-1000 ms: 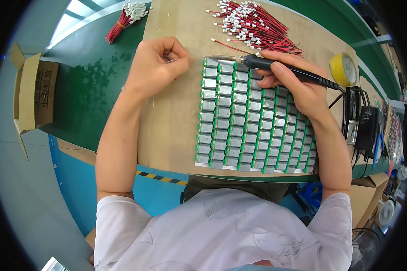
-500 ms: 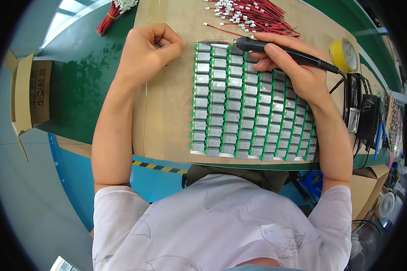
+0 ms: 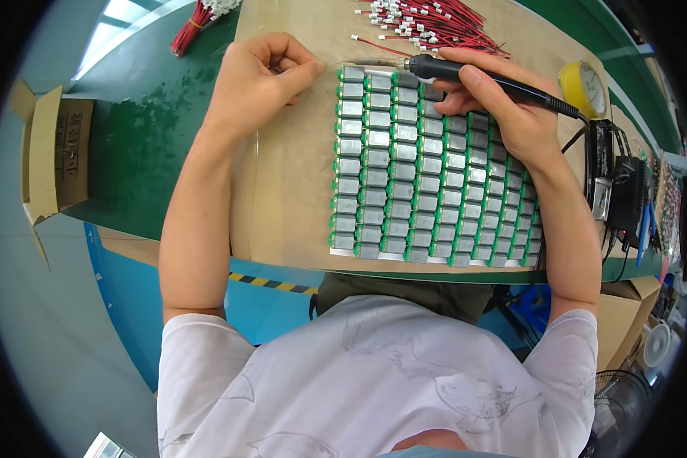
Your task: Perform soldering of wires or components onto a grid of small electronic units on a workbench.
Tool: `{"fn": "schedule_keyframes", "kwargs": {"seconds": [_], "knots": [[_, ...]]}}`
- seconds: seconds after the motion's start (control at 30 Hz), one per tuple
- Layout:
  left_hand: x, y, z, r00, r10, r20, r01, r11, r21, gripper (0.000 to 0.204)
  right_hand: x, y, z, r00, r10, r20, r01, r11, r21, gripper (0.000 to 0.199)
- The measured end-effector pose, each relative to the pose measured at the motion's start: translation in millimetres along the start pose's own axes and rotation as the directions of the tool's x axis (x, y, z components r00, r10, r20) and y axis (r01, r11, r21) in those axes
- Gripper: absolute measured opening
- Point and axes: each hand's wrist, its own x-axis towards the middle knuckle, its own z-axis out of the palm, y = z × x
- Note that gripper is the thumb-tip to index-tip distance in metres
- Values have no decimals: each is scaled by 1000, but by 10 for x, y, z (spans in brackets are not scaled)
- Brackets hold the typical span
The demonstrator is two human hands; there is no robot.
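Right hand (image 3: pixel 528 118) is gripping soldering iron (image 3: pixel 444 69) by black handle, tip pointing left just beyond far left corner of grey-and-green modules (image 3: pixel 426 183); left hand (image 3: pixel 256 84) is pinching thumb and forefinger together near tip, anything between them too fine to tell; modules are lying in rows on brown sheet (image 3: pixel 286 198); red-black wires (image 3: pixel 456 32) are lying beyond iron; yellow tape roll (image 3: pixel 575 85) is resting beside right hand

A black soldering iron (image 3: pixel 440 69) points left along the far end of columned gray-and-green blocks (image 3: pixel 401 171).
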Motion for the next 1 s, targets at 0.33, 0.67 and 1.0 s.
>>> {"fn": "schedule_keyframes", "kwargs": {"seconds": [0.33,0.67,1.0], "knots": [[72,-41,-18,990,-58,-132,43,993,-110,18,5,-214,-13,994,-75,-84,73,997,-27,29],[226,-26,1,990,93,-109,-107,986,-131,17,-106,-362,-125,993,-67,-99,58,995,-87,28],[122,-109,-149,997,67,-23,-70,986,-152,13,-111,-132,-19,998,-45,-40,46,999,17,35]]}}
